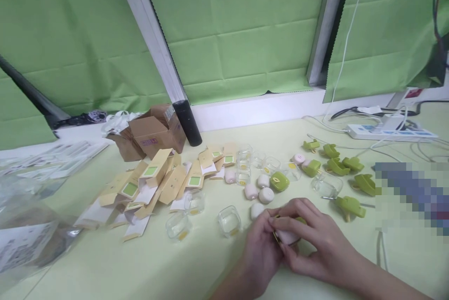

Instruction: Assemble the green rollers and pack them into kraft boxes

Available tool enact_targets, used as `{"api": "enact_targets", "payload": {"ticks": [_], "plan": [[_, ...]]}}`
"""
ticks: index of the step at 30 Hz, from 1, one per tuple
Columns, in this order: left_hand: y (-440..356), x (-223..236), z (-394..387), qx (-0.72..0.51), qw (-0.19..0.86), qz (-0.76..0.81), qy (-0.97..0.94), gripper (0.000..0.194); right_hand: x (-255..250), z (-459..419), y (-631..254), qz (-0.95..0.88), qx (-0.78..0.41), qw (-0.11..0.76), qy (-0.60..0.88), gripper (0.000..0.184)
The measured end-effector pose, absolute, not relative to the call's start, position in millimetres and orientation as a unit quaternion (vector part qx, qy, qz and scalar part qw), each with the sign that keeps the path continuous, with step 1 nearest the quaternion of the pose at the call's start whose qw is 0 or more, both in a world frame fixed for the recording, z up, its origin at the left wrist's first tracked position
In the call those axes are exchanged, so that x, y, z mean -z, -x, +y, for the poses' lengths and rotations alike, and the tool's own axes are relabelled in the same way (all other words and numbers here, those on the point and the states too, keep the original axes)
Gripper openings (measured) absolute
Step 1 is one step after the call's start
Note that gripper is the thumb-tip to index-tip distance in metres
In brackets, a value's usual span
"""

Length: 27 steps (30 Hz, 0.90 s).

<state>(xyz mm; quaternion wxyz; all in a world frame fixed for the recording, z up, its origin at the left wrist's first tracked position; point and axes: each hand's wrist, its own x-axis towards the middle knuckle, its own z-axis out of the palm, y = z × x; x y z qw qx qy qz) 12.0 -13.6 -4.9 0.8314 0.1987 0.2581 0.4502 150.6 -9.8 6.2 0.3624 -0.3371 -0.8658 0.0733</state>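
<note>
Both my hands meet low in the middle of the view on a small pale pink case (288, 236) with a green part at its far side. My left hand (258, 244) pinches its left end with closed fingers. My right hand (310, 239) curls over its top and right side. Just beyond them lie loose pink cases (265, 194), a green case (279, 181) and clear plastic shells (229, 220). All of it sits on a pale green table (105, 267).
A heap of tan cardboard boxes with green labels (154, 183) lies to the left, behind it a brown carton (154, 136) and a black cylinder (187, 122). Several green parts (351, 206) lie to the right. A white power strip (389, 132) with cables sits far right.
</note>
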Motion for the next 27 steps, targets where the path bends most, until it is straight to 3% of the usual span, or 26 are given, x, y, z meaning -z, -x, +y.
{"api": "enact_targets", "payload": {"ticks": [8,14,19,21,24,27], "plan": [[-6,11,-12,-0.444,0.815,0.268,-0.258,0.027,-7,-9,-153,-0.878,-0.098,0.33,0.332,0.051],[-2,12,-8,-0.412,0.824,0.266,-0.285,0.037,-22,-2,-167,-0.857,-0.236,0.318,0.329,0.068],[-2,25,3,-0.371,0.813,0.197,-0.403,0.052,-37,14,-189,-0.835,-0.279,0.316,0.354,0.038],[5,23,5,-0.401,0.724,0.273,-0.491,0.053,-37,25,-205,-0.796,-0.236,0.344,0.439,0.038],[30,5,5,-0.429,0.438,0.468,-0.636,0.04,-30,42,-233,-0.757,-0.167,0.33,0.539,0.041],[69,-17,8,-0.355,0.176,0.561,-0.727,0.03,-17,52,-251,-0.747,-0.172,0.311,0.562,0.04]]}}
